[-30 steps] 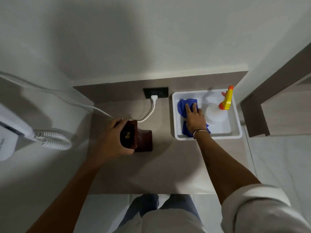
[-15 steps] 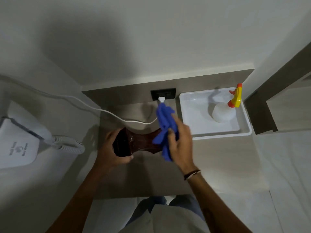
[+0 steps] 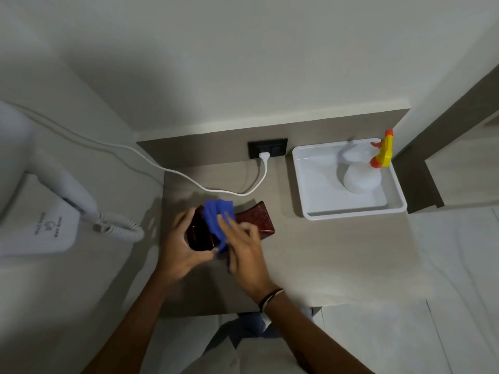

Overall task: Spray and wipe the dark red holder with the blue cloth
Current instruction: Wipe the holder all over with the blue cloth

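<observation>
The dark red holder [image 3: 255, 220] lies tilted on its side over the grey counter, its open mouth toward the left. My left hand [image 3: 181, 249] grips it around the mouth end. My right hand [image 3: 243, 247] presses the blue cloth [image 3: 217, 220] against the holder's upper side, near the mouth. The cloth covers the holder's middle. A white spray bottle [image 3: 361, 179] with a yellow and orange trigger stands in the white tray [image 3: 305, 184] at the back right, apart from both hands.
A white cable [image 3: 189, 176] runs from the black wall socket [image 3: 267, 148] across the counter's back. A white wall-mounted hair dryer [image 3: 48, 211] with a coiled cord hangs on the left wall. The counter's front edge is near my legs.
My right hand took the blue cloth out of the tray and brought it left onto the holder. My left hand tipped the holder onto its side.
</observation>
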`<control>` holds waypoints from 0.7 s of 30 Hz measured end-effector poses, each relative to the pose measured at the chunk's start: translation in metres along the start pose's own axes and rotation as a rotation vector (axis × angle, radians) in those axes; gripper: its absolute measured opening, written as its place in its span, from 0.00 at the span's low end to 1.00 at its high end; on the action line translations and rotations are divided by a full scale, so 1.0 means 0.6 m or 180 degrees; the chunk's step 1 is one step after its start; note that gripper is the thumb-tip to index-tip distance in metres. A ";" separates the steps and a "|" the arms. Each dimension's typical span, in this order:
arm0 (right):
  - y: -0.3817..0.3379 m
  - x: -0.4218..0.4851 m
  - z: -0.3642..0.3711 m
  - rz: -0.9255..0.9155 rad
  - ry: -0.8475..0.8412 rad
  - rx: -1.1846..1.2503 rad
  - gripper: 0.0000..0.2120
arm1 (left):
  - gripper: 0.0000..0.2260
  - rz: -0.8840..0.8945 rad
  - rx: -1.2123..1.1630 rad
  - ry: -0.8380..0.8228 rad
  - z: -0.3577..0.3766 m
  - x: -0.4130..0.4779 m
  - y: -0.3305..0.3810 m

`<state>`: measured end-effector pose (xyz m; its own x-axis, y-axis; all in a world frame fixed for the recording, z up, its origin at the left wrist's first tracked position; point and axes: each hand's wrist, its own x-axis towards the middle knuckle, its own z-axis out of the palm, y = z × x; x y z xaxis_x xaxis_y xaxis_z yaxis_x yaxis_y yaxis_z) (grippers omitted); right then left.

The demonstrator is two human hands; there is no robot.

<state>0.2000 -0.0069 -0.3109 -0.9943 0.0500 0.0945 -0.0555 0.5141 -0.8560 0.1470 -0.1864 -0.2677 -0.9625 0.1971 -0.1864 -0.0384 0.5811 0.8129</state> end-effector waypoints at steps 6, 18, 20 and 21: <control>0.064 0.003 -0.054 0.0517 -0.0133 -0.0335 0.38 | 0.54 -0.0017 -0.0002 0.0018 0.000 0.001 -0.011; 0.075 -0.007 -0.050 0.0346 -0.0062 -0.0830 0.43 | 0.52 -0.0039 0.0207 0.0150 0.008 -0.002 -0.013; 0.079 0.002 -0.064 0.0711 -0.0089 -0.0850 0.41 | 0.51 -0.0052 0.0150 0.0207 0.016 -0.002 -0.002; 0.062 0.005 -0.056 0.0797 -0.0088 -0.0529 0.38 | 0.50 -0.0067 0.0106 0.0227 0.020 -0.001 0.003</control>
<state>0.1982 0.0413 -0.3256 -0.9774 0.1706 -0.1247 0.2050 0.6220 -0.7557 0.1504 -0.1761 -0.2727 -0.9783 0.1284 -0.1625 -0.0511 0.6107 0.7902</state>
